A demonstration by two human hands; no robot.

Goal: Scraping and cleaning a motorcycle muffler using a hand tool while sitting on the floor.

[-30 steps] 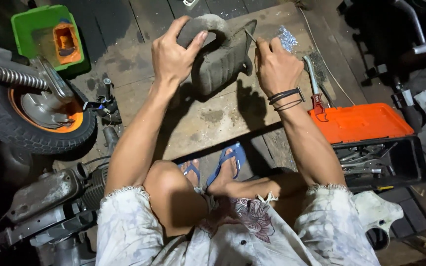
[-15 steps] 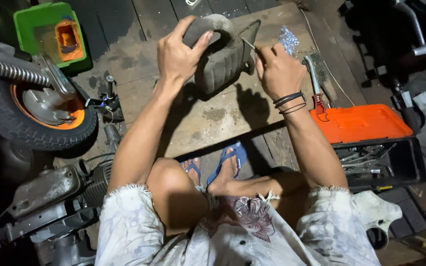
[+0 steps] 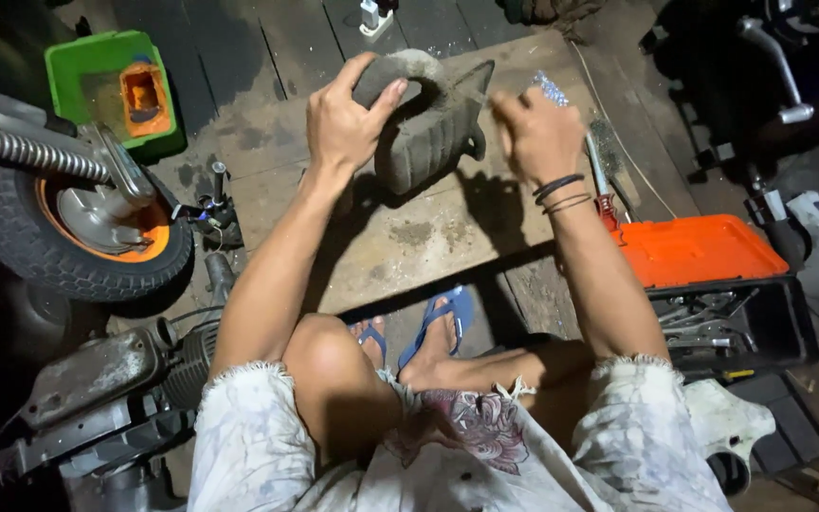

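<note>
While gripped, grey casting (image 3: 428, 128) tilted up-right.

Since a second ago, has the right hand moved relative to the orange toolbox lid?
Yes, slightly. The right hand, blurred, has drawn back from the grey part that the left hand holds, shifting toward the orange toolbox lid, which stays put.

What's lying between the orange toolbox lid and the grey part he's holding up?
In the head view, a red-handled tool lies on the board between the orange lid and the grey part; the right hand hangs above that stretch.
</note>
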